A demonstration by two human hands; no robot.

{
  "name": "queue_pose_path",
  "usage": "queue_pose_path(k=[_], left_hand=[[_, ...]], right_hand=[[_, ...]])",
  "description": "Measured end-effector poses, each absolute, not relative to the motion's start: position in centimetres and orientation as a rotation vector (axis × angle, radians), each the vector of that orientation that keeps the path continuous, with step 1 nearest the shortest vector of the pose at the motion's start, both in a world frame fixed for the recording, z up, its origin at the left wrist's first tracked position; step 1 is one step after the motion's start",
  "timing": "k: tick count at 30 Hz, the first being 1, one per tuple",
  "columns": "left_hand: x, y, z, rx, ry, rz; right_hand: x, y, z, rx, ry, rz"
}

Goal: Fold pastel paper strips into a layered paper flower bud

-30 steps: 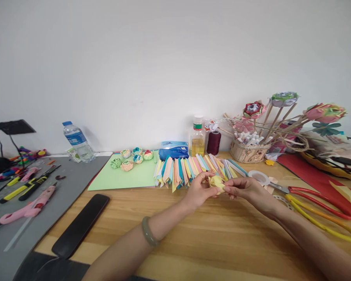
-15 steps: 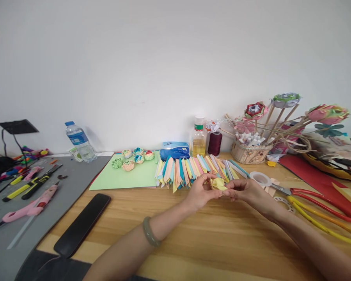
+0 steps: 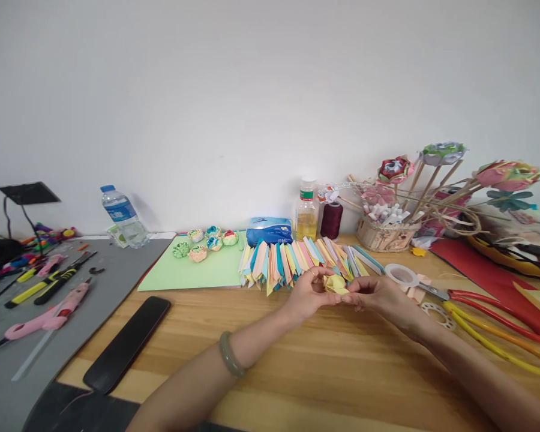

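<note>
While the left hand and right hand hold a yellow paper piece between them, the fingers of both are clamped on its edges; folded paper strips fan out just beyond the left fingertips. Light, even pressure would probably suit such folds best, one pinch steadying, the other pressing.

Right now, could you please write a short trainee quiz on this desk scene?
1. Which colour is the paper piece held by the left hand and right hand: (a) red, (b) yellow or (c) blue?
2. True or false: a bracelet is on the right arm.
3. How many paper flowers lie on the green sheet?

Key: 1. b; 2. false, the bracelet is on the left arm; 3. six.
</note>
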State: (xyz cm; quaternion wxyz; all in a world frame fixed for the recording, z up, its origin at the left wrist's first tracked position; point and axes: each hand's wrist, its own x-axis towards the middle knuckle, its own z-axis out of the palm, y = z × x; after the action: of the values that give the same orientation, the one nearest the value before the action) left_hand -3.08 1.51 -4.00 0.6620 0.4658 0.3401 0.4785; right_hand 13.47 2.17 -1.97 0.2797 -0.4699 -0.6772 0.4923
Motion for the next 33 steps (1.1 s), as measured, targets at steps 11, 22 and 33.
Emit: queue_pose_path(k=[11,22,33], left_hand=[[-3.0,1.4,-3.9,1.016,0.748,1.079],[-3.0,1.5,-4.2,1.066,0.741,1.096],[-3.8,1.7,-3.4,1.007,0.88,0.992]], right_hand=[[13.9,2.0,-1.5,-1.243,-1.756,1.388],[13.5,2.2,-2.2,-1.26,-1.842,1.289],[14.2,1.9,-2.0,-1.108,-2.26,0.445]])
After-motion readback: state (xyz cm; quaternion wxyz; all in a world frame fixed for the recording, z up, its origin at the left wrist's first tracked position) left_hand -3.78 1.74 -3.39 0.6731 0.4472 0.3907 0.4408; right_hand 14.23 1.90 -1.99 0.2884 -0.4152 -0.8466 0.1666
